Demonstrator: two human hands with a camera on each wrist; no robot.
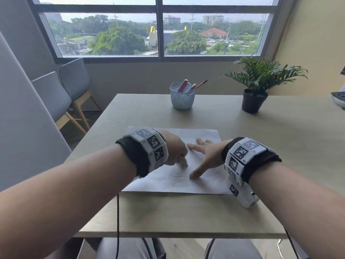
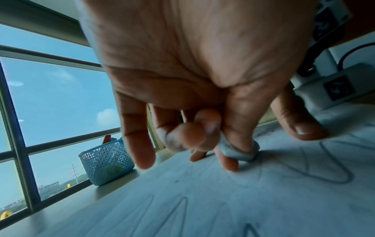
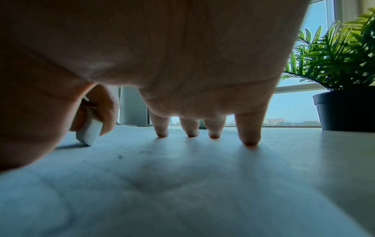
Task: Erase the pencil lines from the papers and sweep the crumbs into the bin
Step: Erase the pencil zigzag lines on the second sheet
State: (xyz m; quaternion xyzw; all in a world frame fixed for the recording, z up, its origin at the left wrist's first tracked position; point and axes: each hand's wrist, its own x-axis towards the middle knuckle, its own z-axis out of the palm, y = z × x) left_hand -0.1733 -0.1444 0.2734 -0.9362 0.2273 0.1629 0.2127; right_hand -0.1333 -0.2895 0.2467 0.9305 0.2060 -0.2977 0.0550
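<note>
Two hands work over one white paper [image 1: 203,135] lying flat on the near middle of a pale wooden table [image 1: 270,139]. The left hand [image 1: 172,146] is curled, its thumb and fingers pinching a small white eraser [image 2: 237,151] whose lower end touches the sheet — the right wrist view shows the same eraser tilted, one corner down on the paper. Looping pencil lines [image 2: 324,170] run across the sheet just right of the eraser, and more of them show faintly near the near edge of the paper in the head view. A few dark specks lie on the sheet near the eraser; whether they are crumbs is too small to tell.

The right hand [image 1: 207,154] lies spread on the paper just right of the left one, fingers straight and apart, with its fingertips [image 3: 250,141] pressed down on the sheet and its thumb stretched toward the near left — it grips nothing.

At the far middle of the table stands a light blue perforated basket [image 1: 182,99] holding a pencil and some red and white items. A potted green plant [image 1: 259,81] in a black pot stands at the far right. Grey chairs [image 1: 61,94] sit to the left of the table, below a wide window [image 1: 158,27].
</note>
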